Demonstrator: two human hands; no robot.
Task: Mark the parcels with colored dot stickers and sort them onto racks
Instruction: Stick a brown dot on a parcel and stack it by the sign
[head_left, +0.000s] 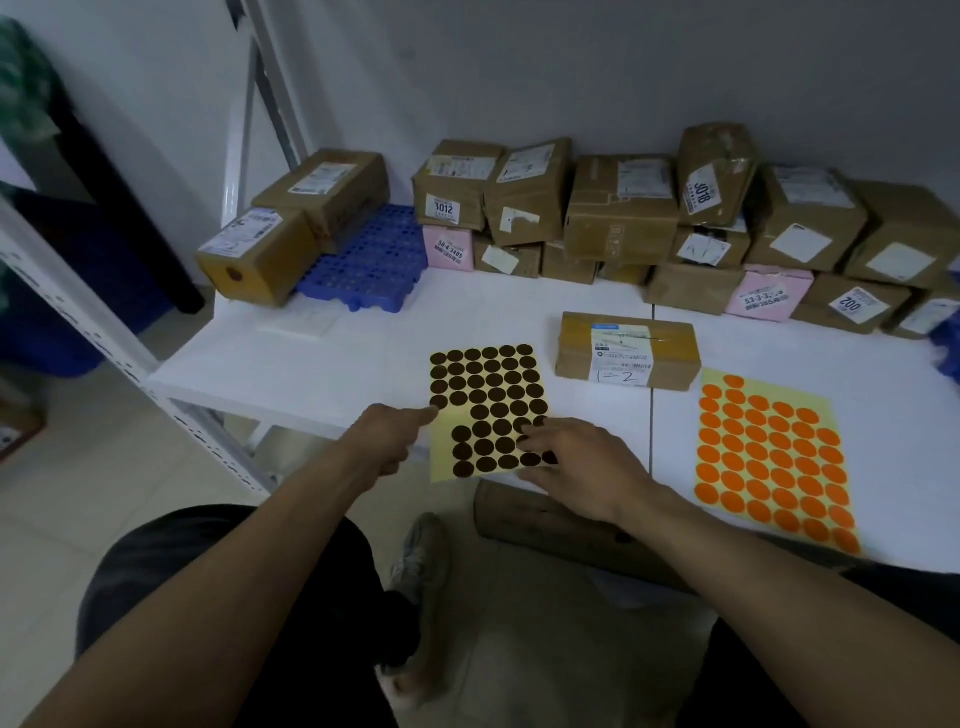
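A yellow sheet of dark brown dot stickers lies on the white table, overhanging its near edge. My left hand points its index finger at the sheet's left edge. My right hand rests with spread fingers on the sheet's lower right part. A second sheet with orange dot stickers lies to the right. A single brown parcel with a white label marked "1-2" sits just behind the two sheets.
Several brown and pink parcels are stacked along the wall. Two parcels rest on a blue perforated pallet at the left. A white rack post stands at the left. A cardboard box sits under the table edge.
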